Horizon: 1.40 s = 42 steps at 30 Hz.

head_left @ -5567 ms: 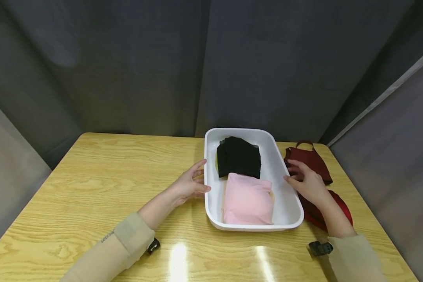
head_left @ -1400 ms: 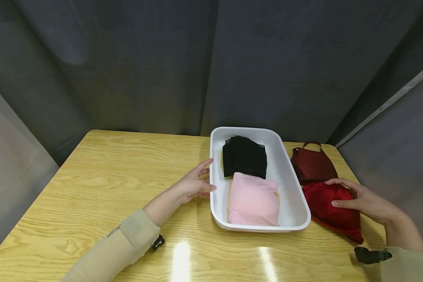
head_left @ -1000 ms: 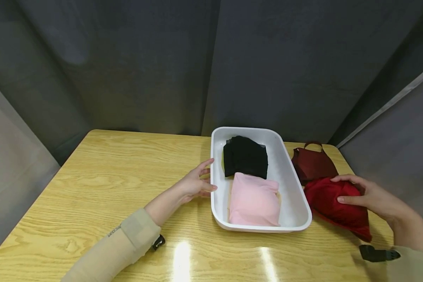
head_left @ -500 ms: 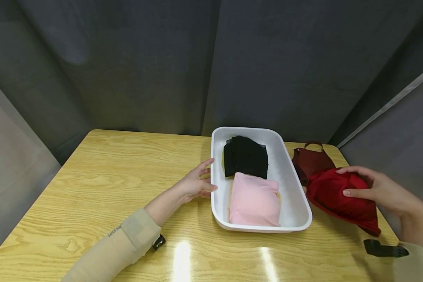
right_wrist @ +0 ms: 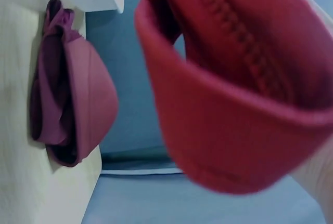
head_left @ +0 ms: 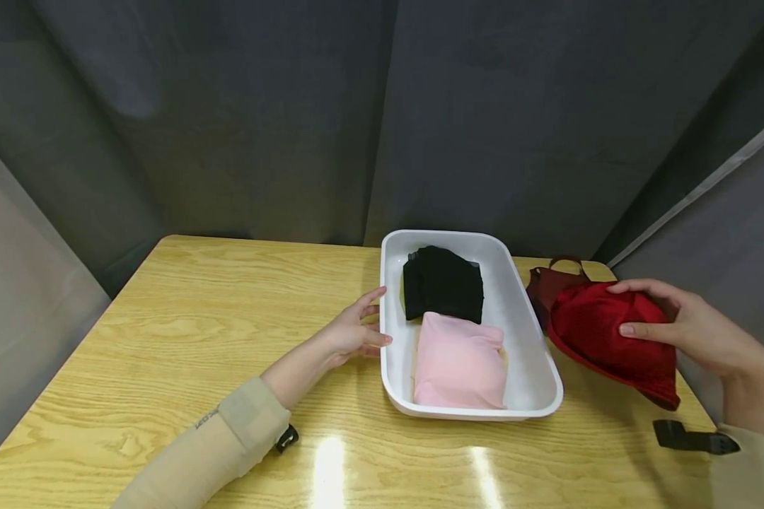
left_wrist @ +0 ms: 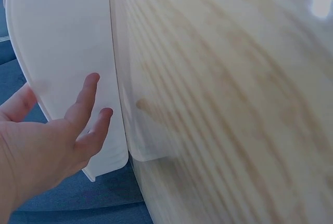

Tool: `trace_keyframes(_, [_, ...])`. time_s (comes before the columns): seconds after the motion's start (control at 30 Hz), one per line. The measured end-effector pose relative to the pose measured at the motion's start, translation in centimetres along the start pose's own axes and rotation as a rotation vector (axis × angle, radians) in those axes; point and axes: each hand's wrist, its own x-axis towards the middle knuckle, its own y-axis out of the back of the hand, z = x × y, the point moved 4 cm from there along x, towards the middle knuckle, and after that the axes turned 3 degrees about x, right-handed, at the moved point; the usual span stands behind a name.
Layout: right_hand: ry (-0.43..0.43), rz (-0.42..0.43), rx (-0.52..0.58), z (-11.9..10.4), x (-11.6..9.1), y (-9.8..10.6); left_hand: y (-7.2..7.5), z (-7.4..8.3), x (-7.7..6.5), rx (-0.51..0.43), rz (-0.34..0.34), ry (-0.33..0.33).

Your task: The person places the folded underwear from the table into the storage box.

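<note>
In the head view my right hand (head_left: pixel 694 329) grips a folded red bra (head_left: pixel 611 336), thumb on its front and fingers over the top. It hangs above the table, right of a white bin (head_left: pixel 550 385). The right wrist view shows the red bra (right_wrist: pixel 229 125) close up, hiding the hand's fingers. A folded maroon bra (head_left: pixel 547 286) with a strap loop lies behind it, partly covered. My left hand (head_left: pixel 346 336) rests at the bin's left wall, fingers spread and relaxed, fingertips at the rim; the left wrist view shows this hand (left_wrist: pixel 52 141) beside the bin's side (left_wrist: pixel 62 42).
Inside the bin a folded black garment (head_left: pixel 446 286) lies at the back and a folded pink garment (head_left: pixel 461 364) at the front, with yellowish cloth edges showing beneath. The wooden table (head_left: pixel 216 311) extends left. Dark curtains (head_left: pixel 261 127) stand behind and at the sides.
My right hand has left the bin's right side, taken hold of the red bra and lifted it off the table, lately away from me. The left hand stays at the bin.
</note>
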Motion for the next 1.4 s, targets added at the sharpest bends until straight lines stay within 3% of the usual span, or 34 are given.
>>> trace_keyframes(0.17, [-0.004,0.05,-0.013,-1.5,0.2,-0.3,0.1,-0.1,-0.1,0.0,0.001,-0.001])
trace_keyframes(0.53, [0.061,0.067,-0.014,-5.0,0.3,-1.5,0.3,-0.2,-0.2,-0.013,0.0,0.002])
trace_keyframes(1.1, [0.239,-0.049,0.422,-7.3,1.6,-4.3,0.3,0.0,-0.2,-0.025,-0.014,-0.009])
trace_keyframes(1.4, [0.228,-0.144,0.523,-7.7,2.7,-6.6,0.4,-0.1,-0.2,-0.01,-0.008,-0.004])
